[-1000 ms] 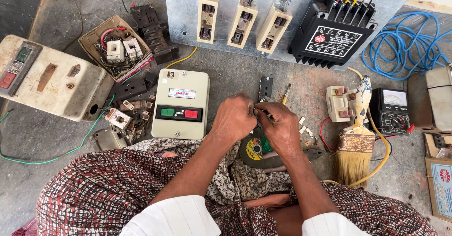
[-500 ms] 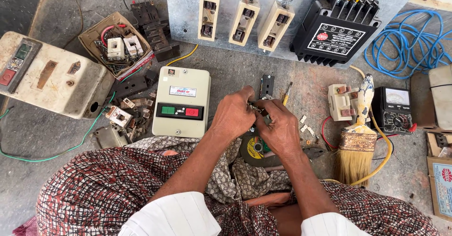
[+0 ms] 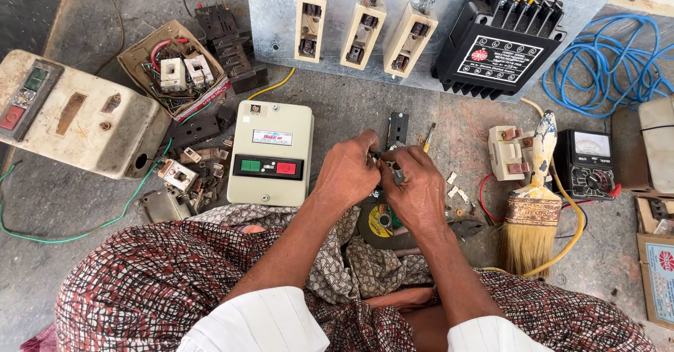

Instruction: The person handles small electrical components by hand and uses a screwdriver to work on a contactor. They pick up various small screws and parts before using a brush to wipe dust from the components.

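Note:
My left hand (image 3: 349,171) and my right hand (image 3: 415,187) meet at the middle of the floor, fingertips pinched together on a small metal and black electrical part (image 3: 382,161). The part is mostly hidden by my fingers. Just beyond the hands lies a black contact block (image 3: 398,127) and a small screwdriver (image 3: 427,137). Under the hands rests a roll of tape with a yellow and green label (image 3: 380,222), on a patterned cloth (image 3: 351,261) across my lap.
A cream starter box with green and red buttons (image 3: 272,154) lies left of the hands. A metal panel with three fuse holders (image 3: 358,32) and a black unit (image 3: 498,46) stands behind. Paintbrush (image 3: 531,211), multimeter (image 3: 588,162), blue wire coil (image 3: 611,57), old switch box (image 3: 70,116), and loose parts (image 3: 186,176) surround me.
Both hands stayed together on the small part, shifting slightly as the fingers work on it. Nothing else has moved.

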